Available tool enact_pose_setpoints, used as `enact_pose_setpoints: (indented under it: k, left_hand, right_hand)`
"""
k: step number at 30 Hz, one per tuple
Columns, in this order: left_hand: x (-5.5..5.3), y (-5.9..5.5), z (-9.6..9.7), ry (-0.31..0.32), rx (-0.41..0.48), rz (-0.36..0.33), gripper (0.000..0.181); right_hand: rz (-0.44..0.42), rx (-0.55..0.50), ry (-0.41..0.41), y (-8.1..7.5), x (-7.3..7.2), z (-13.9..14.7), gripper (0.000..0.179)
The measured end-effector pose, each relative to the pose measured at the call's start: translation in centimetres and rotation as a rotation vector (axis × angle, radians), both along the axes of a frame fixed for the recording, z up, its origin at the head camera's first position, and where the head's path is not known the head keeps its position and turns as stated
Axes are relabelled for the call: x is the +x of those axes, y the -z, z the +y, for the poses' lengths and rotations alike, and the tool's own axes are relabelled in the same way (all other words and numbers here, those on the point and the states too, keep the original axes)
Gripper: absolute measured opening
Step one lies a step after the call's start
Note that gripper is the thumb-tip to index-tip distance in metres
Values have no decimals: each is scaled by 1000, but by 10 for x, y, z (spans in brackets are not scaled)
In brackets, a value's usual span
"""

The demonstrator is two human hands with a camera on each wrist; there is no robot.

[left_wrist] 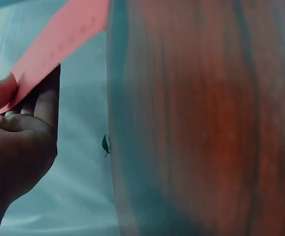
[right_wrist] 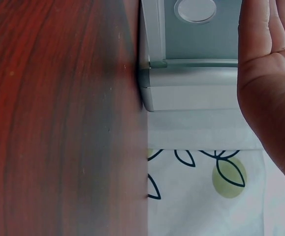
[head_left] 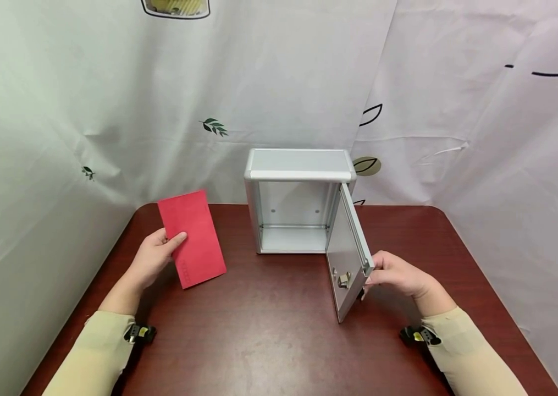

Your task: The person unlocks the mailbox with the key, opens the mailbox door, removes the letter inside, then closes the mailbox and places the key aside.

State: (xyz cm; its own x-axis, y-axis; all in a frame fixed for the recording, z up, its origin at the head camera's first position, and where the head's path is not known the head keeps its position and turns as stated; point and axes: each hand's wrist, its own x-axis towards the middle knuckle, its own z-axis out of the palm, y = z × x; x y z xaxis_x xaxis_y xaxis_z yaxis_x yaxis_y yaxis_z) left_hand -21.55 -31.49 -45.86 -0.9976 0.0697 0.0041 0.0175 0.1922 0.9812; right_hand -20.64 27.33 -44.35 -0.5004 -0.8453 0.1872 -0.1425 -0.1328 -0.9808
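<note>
My left hand [head_left: 152, 256] pinches a red paper envelope [head_left: 198, 242] by its left edge, thumb on the near face. The envelope is tilted above the table's left part; the left wrist view shows fingers behind it. A silver-framed metal box [head_left: 300, 161] stands upright at the back middle. Its hinged door [head_left: 344, 242] is swung out toward me on the right, with a metal lock [head_left: 343, 280] on the inner face. At the door's free edge my right hand [head_left: 399, 275] grips it from outside. In the right wrist view that hand's fingertips are cut off.
Under everything is a dark red-brown wooden table [head_left: 259, 335] with rounded back corners. White cloth [head_left: 283, 71] printed with leaves hangs behind and along both sides. A small strapped device [head_left: 140, 333] sits on the left wrist, and another wrist device [head_left: 419, 335] on the right.
</note>
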Motion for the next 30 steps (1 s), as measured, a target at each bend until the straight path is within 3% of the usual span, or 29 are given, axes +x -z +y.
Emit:
enact_pose_setpoints:
  k: [9, 19, 25, 30]
  left_hand:
    - [-6, 3, -11, 3, -62, -79, 52]
    - [-14, 11, -19, 10, -174, -236, 52]
    - [-13, 11, -24, 1, -229, -257, 57]
    - [-12, 10, -28, -45, -292, -263, 57]
  right_hand:
    - [-10, 0, -4, 0, -1, 1, 43]
    - [-4, -2, -13, 0, -1, -1, 40]
    - [5, -2, -9, 0, -1, 0, 37]
    - [0, 16, 3, -1, -1, -1, 36]
